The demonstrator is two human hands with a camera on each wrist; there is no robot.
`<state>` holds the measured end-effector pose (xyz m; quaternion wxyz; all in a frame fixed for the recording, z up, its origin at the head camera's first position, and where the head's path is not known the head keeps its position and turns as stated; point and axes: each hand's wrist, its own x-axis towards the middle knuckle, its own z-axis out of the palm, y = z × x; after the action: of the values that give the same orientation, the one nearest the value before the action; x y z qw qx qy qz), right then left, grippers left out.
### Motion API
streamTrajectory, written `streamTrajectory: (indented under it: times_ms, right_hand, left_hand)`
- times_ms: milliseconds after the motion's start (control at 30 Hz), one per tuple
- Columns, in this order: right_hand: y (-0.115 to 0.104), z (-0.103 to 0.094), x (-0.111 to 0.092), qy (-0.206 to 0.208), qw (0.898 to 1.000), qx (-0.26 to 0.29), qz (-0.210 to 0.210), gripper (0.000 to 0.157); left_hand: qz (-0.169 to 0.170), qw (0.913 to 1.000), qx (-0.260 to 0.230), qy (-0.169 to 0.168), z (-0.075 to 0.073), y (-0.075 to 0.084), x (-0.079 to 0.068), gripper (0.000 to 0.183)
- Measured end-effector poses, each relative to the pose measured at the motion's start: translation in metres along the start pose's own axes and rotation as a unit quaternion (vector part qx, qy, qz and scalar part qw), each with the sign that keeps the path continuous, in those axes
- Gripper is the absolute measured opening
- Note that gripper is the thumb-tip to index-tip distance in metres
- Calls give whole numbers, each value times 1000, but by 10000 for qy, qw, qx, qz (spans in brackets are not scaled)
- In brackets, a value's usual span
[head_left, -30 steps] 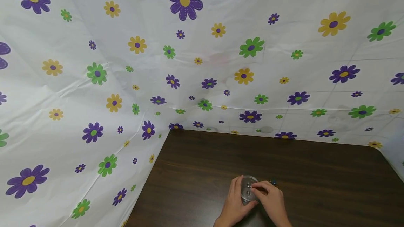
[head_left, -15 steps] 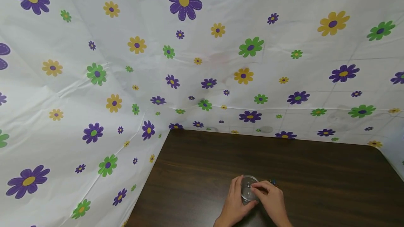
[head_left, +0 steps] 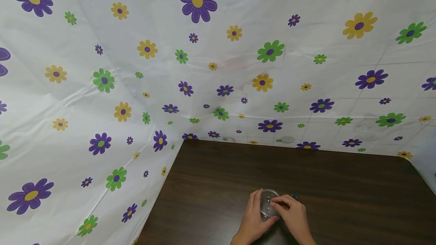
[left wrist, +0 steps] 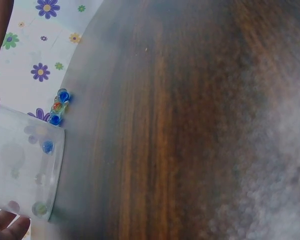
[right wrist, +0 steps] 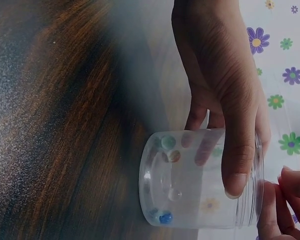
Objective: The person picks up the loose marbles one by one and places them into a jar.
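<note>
A clear plastic jar [right wrist: 190, 175] stands upright on the dark table, with several marbles seen through its wall near the base. Among them are a blue marble [left wrist: 48, 146] and a green one [right wrist: 168, 142]. My left hand [head_left: 252, 218] grips the jar's side, its thumb lying along the wall in the right wrist view. Over the round top of the jar is my right hand [head_left: 291, 214], thumb and finger brought together close to the rim. Whatever may lie between those fingertips is hidden. In the head view two spots inside the jar's top are dim.
Several more marbles [left wrist: 60, 106], blue and orange-tinted, lie on the dark wooden table [head_left: 211, 184] to the right of the jar, partly behind my right hand in the head view. A white flower-print sheet [head_left: 238, 56] rises along the table's back and left side.
Both hands and the jar keep their places. The bright spots inside the jar's top have grown dimmer since one second ago. The head view has shifted very slightly.
</note>
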<state>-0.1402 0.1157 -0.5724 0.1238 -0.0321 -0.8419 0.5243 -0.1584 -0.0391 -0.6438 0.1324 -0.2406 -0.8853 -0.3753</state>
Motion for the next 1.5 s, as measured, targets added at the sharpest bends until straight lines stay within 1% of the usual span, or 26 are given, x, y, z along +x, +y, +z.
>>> streamTrajectory:
  times_ms: [133,300,467,700,867,967,1067,1200,1333,1500]
  right_hand:
    - [1,1,0,6,10000,48,22,10]
    - [0,1,-1,51,9999,133,-49,11]
    - [1,0,-1,211,9995,211,-79,13]
    - [6,-4,0,484,9981,281,-256,13]
    - [9,-9,1,633,9975,242,-218,13]
    - [12,-11,2,749,9968,229,-151,13]
    - [15,-14,4,833,9963,202,31,11]
    - [21,-21,6,779,9964,43,322,9]
    - [28,-28,7,734,9959,-80,522,11]
    - [39,-34,10,929,9930,-294,664,13]
  left_hand:
    - [18,10000,-2,15,1,-1,0,87]
    - [40,10000,5,29,1,-1,0,87]
    - [-31,10000,-58,-6,1,-1,0,87]
    - [51,9999,-64,89,2,-2,-1,89]
    - [55,9999,-56,144,2,-2,0,89]
    - [44,9999,-40,159,2,-2,-1,90]
    - [44,9998,-12,180,2,-1,-1,90]
    - [30,9999,3,169,1,-1,-1,90]
    - [-67,9999,-43,98,1,0,-2,90]
    - [-129,9998,-75,88,1,1,-1,90]
